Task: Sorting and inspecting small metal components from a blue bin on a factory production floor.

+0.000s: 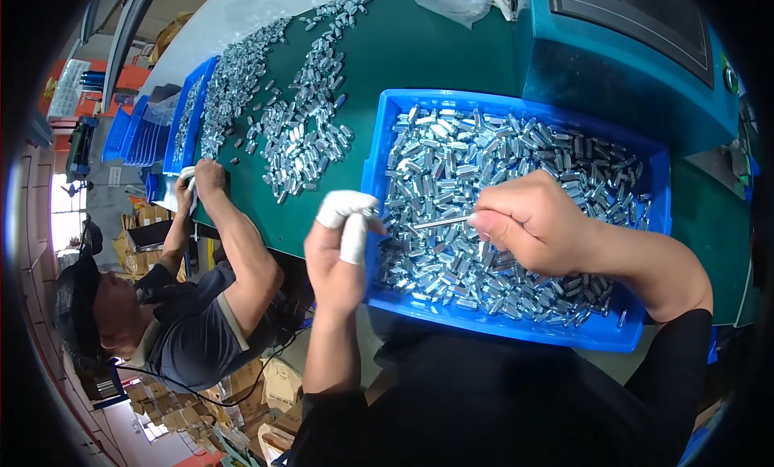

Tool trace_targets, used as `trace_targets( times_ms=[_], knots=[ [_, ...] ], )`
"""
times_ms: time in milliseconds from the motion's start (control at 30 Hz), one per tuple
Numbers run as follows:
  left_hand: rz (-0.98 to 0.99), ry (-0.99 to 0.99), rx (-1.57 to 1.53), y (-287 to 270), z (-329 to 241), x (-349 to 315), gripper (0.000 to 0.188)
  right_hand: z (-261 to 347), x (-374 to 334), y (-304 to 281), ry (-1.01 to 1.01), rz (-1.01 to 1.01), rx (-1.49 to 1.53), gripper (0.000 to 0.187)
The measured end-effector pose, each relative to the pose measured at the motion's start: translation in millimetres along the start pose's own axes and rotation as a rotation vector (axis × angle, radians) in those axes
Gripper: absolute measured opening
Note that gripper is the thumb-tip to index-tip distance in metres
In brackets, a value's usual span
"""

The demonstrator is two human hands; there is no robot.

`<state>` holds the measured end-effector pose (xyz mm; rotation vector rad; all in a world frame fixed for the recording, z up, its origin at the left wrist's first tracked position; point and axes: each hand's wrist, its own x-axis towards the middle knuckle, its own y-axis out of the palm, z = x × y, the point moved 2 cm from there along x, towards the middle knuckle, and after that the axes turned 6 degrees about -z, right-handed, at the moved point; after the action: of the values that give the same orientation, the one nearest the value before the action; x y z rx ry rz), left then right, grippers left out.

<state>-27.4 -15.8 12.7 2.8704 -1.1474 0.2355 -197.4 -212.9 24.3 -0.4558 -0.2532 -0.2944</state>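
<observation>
My left hand (pixel 337 253) is raised at the left wall of a blue tray (pixel 500 327), with white wraps on its thumb and index finger. Those two fingertips are pinched together on what looks like a small metal piece (pixel 370 213), mostly covered by the fingers. Over the middle of the tray, my right hand (pixel 532 225) grips a thin metal rod (pixel 442 223), whose free end points left toward the left hand. Beneath both hands, the tray holds a heap of short, shiny, faceted metal pieces (pixel 435 156).
Loose metal pieces (pixel 302 148) are spread over the green tabletop (pixel 371 52). A co-worker (pixel 193 330) on the left has both hands near a second blue tray (pixel 192 116). A teal machine (pixel 621 80) stands beyond my tray, and a clear plastic bag (pixel 455 3) lies at the back.
</observation>
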Motion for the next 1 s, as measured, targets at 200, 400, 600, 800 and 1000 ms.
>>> trace_targets(
  times_ms=[200, 400, 600, 800, 1000],
  knots=[
    [0.119, -0.161, -0.215, 21, -2, -24, 0.021, 6, 1, 2, -0.042, -0.024, -0.017, 0.024],
    [0.156, -0.027, -0.076, 17, -2, -22, 0.022, 8, 0, 0, -0.016, -0.020, -0.051, 0.023],
    [0.129, -0.224, -0.193, 34, -1, -29, 0.022, 6, -7, 10, -0.186, -0.066, -0.224, 0.016],
    [0.215, -0.368, -0.377, 45, 3, -35, 0.015, 9, -7, 14, -0.311, 0.021, -0.334, 0.020],
    [0.128, -0.021, -0.132, 55, -2, -43, 0.015, 10, -4, 9, 0.169, 0.166, 0.191, 0.034]
  ],
)
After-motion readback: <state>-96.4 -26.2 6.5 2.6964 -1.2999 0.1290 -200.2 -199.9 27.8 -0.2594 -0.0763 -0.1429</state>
